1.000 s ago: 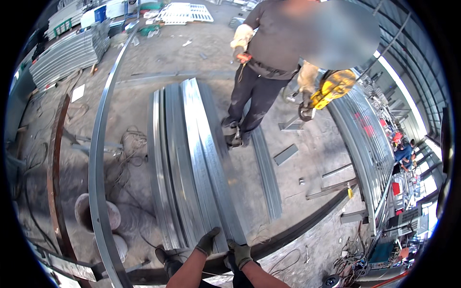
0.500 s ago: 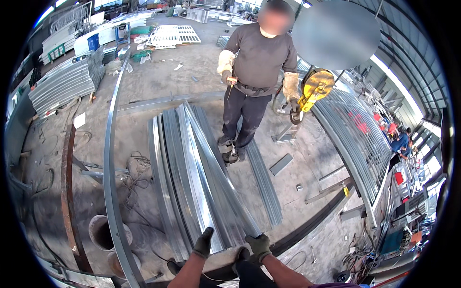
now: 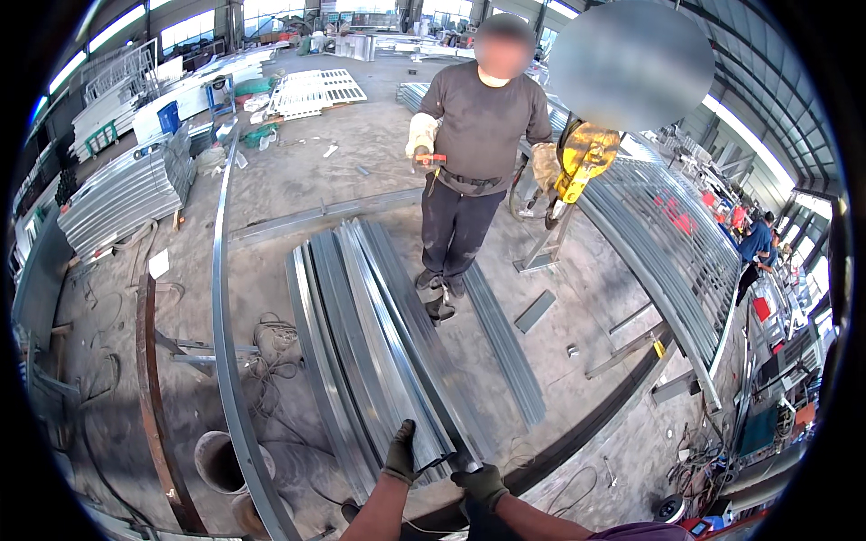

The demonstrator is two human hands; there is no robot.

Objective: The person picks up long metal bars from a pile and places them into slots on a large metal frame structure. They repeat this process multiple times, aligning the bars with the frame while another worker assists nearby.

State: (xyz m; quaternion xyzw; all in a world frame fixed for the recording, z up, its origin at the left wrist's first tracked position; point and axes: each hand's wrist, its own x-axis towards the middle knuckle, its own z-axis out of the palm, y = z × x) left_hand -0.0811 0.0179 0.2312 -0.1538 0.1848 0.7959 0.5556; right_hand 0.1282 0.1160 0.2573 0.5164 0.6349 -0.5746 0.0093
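Note:
Long shiny steel channels (image 3: 383, 334) lie in a bundle on the floor, stretching away from me. My gloved left hand (image 3: 402, 453) is closed at the near end of the upper channels, its thumb on top and the other fingers hidden. Beside it, my gloved right hand (image 3: 481, 484) grips the near end of a channel just to the right. Both ends are close together, and the channels lie nearly side by side.
A co-worker (image 3: 483, 126) stands past the bundle holding a small orange-handled tool. A yellow hoist hook block (image 3: 586, 162) hangs at right. More channels (image 3: 501, 343) lie right; a long steel beam (image 3: 224, 316) runs along the left. Cables (image 3: 275, 352) and a pipe (image 3: 221, 460) are nearby.
The slanting channel at my right hand has swung left and now lies alongside the others. My hands have come closer together. The view has tilted up slightly.

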